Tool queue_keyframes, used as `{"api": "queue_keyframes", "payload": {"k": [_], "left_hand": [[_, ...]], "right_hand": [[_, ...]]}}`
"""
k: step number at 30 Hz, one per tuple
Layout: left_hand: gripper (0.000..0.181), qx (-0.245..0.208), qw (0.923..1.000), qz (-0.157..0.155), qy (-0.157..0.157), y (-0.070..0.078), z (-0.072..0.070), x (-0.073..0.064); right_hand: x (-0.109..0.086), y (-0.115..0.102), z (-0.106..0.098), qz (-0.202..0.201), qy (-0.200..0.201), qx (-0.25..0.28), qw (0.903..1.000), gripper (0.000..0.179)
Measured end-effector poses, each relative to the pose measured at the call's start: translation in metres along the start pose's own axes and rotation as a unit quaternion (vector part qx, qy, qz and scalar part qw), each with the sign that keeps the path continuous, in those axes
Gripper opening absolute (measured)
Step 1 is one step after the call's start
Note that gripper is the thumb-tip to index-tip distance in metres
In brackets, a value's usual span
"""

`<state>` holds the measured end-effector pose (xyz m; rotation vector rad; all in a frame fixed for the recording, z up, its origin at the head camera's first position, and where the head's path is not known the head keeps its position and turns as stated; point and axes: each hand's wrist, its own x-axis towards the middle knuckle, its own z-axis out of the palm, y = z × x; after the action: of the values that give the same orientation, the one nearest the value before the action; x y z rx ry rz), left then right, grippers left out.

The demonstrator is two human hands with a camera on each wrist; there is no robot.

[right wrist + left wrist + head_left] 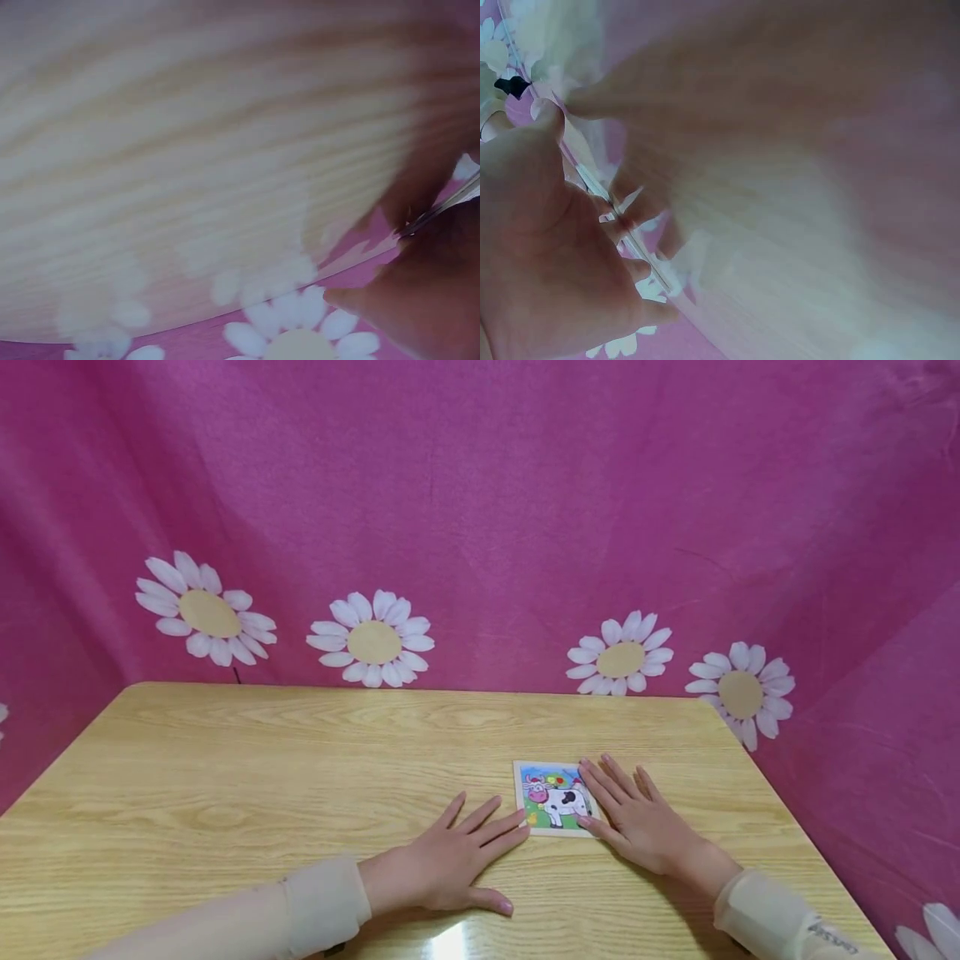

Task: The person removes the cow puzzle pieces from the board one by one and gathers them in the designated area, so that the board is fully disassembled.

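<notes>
A small square cow picture puzzle (556,806) with a pale border lies flat on the wooden table, right of the middle in the head view. My left hand (459,862) is palm down with fingers spread, two fingertips right at the puzzle's lower left edge. On the other side, my right hand (651,828) lays its straight fingers over the puzzle's right edge, covering part of the border and the cow's rear. In the left wrist view the palm shows close up, with the puzzle's thin edge (654,262) beyond the fingers. The right wrist view shows the puzzle only as a sliver.
The light wood-grain table (247,777) stretches far to the left of the hands. Behind it and along the right hangs a pink cloth (480,527) with large white daisies. The table's right edge (791,818) runs close by my right hand.
</notes>
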<state>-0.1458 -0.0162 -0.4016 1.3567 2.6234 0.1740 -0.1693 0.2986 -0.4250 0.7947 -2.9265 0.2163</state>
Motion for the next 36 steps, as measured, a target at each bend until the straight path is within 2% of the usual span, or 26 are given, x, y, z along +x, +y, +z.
{"api": "queue_keyframes", "payload": {"k": [12, 15, 17, 19, 22, 26, 30, 36], "left_hand": [[0.083, -0.018, 0.999, 0.018, 0.037, -0.009, 0.012, -0.055], [0.082, -0.009, 0.9984, 0.022, 0.051, -0.013, 0.017, -0.067], [0.081, 0.013, 0.997, 0.027, 0.071, -0.017, 0.023, -0.076], [0.079, 0.039, 0.9939, 0.034, 0.098, -0.021, 0.028, -0.083], [0.076, 0.082, 0.9851, 0.048, 0.143, -0.027, 0.036, -0.094], [0.074, 0.124, 0.9742, 0.053, 0.181, -0.034, 0.045, -0.109], [0.075, 0.143, 0.9722, 0.042, 0.181, -0.036, 0.048, -0.125], [0.076, 0.152, 0.9759, 0.013, 0.156, -0.04, 0.05, -0.147]], "right_hand": [[0.006, -0.048, 0.001, -0.01, -0.044, 0.0, 0.999, 0.075], [0.008, -0.059, 0.0, -0.014, -0.055, 0.009, 0.9984, 0.077], [0.01, -0.067, 0.001, -0.019, -0.065, 0.013, 0.9976, 0.079], [0.012, -0.074, 0.001, -0.024, -0.073, 0.022, 0.9968, 0.08], [0.016, -0.084, 0.002, -0.03, -0.083, 0.031, 0.9956, 0.081], [0.019, -0.097, 0.002, -0.037, -0.1, 0.04, 0.9935, 0.082], [0.025, -0.111, 0.001, -0.045, -0.118, 0.044, 0.991, 0.083], [0.033, -0.131, 0.0, -0.061, -0.131, 0.04, 0.9887, 0.083]]}}
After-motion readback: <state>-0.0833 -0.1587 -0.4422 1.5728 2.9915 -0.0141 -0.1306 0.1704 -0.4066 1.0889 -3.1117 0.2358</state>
